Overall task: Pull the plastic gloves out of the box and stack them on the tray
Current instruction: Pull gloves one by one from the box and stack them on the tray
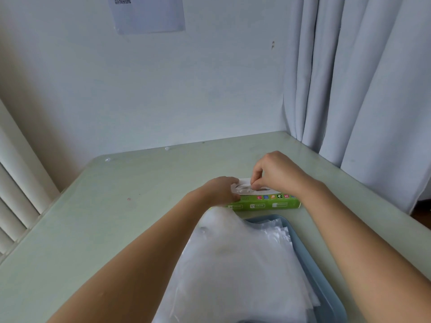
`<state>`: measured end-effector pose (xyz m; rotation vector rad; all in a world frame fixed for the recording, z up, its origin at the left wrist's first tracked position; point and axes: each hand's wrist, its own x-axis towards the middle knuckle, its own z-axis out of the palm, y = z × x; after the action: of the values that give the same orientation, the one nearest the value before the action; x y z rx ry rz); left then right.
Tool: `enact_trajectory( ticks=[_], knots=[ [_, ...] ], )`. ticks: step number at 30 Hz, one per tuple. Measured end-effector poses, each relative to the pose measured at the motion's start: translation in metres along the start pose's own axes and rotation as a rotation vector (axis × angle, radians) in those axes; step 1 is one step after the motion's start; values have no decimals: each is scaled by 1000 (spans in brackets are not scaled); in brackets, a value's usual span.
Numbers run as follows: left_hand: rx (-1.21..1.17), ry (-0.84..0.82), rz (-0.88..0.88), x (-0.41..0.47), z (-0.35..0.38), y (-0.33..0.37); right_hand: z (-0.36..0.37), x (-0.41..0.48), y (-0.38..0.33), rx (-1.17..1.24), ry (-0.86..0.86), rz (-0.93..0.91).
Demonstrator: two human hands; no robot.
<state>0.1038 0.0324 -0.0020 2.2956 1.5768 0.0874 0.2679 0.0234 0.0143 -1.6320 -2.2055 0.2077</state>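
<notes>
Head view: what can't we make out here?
- Box contents: head view, opening covered by the right hand and left hand.
- Glove count in the pile: clear sheets blur together.
- Tray near end: cut by the bottom edge.
- Wall paper: cut by the top edge, print too small.

box [264, 204]: green sides, white top, small coloured icons
gloves [235, 264]: clear, milky white
tray [310, 259]: pale blue
table [116, 206]: light green
curtain [361, 78]: pale grey
wall [163, 89]: white
</notes>
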Motion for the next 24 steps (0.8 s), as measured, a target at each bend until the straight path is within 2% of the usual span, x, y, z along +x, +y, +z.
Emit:
enact_trajectory(
  ticks=[5,10,13,18,22,24],
  knots=[
    [-53,39,-4,-1,2,-1,1,0,-2,-28,-7,-10],
    [-55,27,9,-1,5,-2,14,6,1,-93,178,-17],
    [-98,33,-2,-2,7,-5,23,6,3,-37,296,-52],
    [-99,31,10,0,9,-9,18,8,9,-108,415,-131],
    [-110,29,12,2,12,-13,-4,6,18,-21,507,-40],
    [-113,28,8,3,13,-13,-10,5,22,67,467,-30]
  ],
)
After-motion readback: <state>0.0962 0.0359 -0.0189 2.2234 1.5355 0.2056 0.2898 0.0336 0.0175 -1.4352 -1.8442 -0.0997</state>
